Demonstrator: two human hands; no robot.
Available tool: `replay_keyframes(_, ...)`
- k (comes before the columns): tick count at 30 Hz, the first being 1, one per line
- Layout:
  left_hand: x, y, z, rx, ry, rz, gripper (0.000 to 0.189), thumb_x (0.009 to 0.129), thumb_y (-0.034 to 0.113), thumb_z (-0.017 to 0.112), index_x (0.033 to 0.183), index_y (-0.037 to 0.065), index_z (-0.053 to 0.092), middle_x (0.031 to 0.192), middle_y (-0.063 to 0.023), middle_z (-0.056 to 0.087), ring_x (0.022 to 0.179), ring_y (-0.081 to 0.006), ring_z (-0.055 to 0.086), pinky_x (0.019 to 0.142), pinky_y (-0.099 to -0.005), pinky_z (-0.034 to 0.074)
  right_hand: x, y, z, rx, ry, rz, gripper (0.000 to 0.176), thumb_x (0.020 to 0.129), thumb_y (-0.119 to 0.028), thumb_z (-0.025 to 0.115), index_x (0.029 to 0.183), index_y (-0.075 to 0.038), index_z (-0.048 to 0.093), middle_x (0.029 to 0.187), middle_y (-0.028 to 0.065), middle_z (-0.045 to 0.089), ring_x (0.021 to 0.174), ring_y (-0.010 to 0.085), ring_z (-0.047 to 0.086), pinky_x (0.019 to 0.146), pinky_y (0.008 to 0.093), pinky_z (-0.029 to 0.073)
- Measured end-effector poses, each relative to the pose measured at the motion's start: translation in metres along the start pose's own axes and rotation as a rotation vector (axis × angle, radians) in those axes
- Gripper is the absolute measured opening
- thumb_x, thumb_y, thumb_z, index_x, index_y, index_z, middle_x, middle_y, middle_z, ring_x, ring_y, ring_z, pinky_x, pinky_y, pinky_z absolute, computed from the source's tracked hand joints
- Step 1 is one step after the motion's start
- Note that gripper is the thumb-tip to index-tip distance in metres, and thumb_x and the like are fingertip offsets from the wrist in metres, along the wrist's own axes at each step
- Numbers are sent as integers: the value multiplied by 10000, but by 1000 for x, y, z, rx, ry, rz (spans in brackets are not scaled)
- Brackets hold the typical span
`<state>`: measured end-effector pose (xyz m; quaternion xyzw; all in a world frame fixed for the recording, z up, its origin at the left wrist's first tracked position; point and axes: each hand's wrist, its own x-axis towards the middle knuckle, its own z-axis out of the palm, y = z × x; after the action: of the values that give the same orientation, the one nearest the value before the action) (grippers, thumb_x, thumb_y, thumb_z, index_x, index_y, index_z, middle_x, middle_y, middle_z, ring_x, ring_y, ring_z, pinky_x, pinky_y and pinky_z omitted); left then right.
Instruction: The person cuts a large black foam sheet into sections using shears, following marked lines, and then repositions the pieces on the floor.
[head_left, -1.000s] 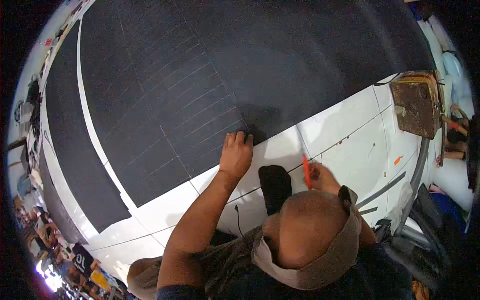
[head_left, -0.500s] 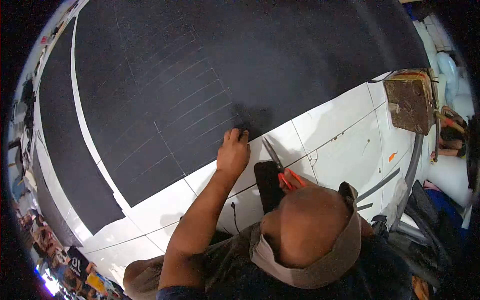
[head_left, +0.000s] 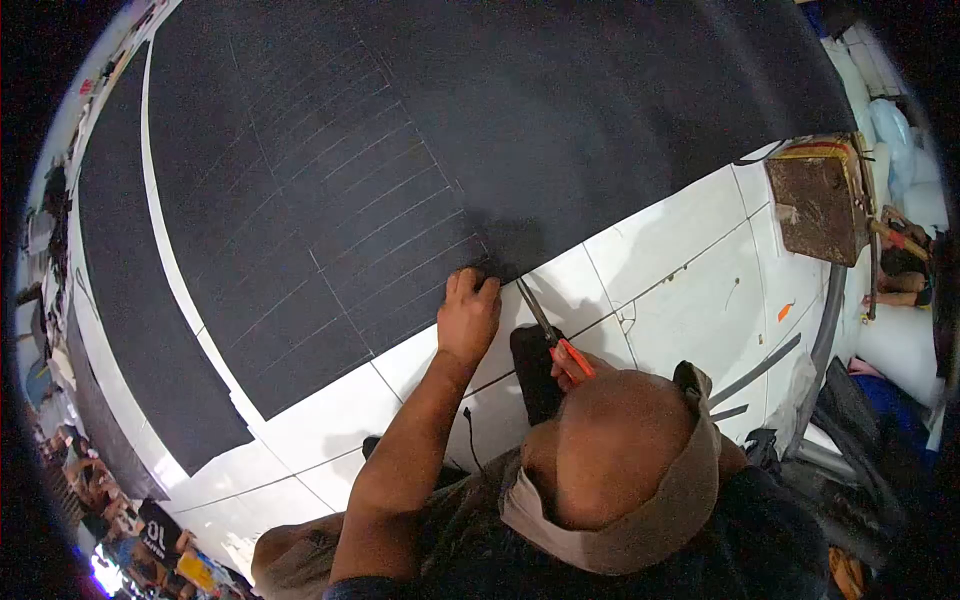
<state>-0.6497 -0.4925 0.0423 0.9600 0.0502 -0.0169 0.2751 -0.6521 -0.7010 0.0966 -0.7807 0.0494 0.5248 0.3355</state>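
Observation:
A large black sheet [head_left: 590, 130] with pale ruled lines is spread over white floor tiles. At its near edge my left hand [head_left: 468, 318] has its fingers curled and closed on the sheet's margin; the fingertips are partly hidden. My right hand [head_left: 572, 368] is wrapped around the orange handles of a pair of scissors [head_left: 540, 311], partly covered by the head in front. The scissors' dark blades point up and left, their tips at the sheet's edge just right of my left hand.
A narrower black strip [head_left: 150, 280] lies at the left, apart from the sheet. A worn brown block [head_left: 815, 210] stands at the sheet's right edge. Grey strips [head_left: 757, 372] and an orange scrap [head_left: 785, 313] lie on the tiles [head_left: 680, 300]. Other people show at the lower left.
The scissors' handles have come together and the blades have shifted slightly left to the sheet's edge. My left hand has moved slightly down, still at the margin.

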Motion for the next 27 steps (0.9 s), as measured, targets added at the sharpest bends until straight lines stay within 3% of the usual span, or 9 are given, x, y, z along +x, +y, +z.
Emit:
replay_keyframes(8,-2,-6,6,-76,17,7,174,818,140,639,986,98,652,1000,-148,595,1032,-405,561,861,-489,514,0,-6,3,-11,-9,12,472,862,-462,540,1011,-18,596,946,183,631,908,336,608,776,441,464)
replay_keyframes(11,-2,-5,6,-73,38,6,158,814,146,642,964,94,654,962,-145,594,987,-400,574,883,-484,505,-1,-11,3,-14,-11,10,502,872,-498,526,1002,-19,598,944,190,630,909,348,607,777,450,460)
replay_keyframes(14,-1,-4,5,-44,71,27,119,790,103,659,908,87,662,894,-99,591,892,-334,603,913,-458,516,4,-16,1,-15,-7,7,533,883,-535,511,994,-21,600,942,197,629,911,360,607,779,458,456)
replay_keyframes(21,0,-4,6,-32,80,37,119,791,111,654,908,91,655,898,-96,591,899,-343,604,888,-458,528,14,-18,4,-49,14,-12,657,906,-657,435,955,-24,606,923,223,620,915,406,598,778,485,438)
replay_keyframes(27,-1,-5,7,-43,79,21,110,797,114,644,905,93,646,876,-94,581,916,-352,604,897,-466,520,23,-10,15,57,9,-23,617,913,-611,478,889,-11,619,885,226,631,881,382,607,767,475,443)
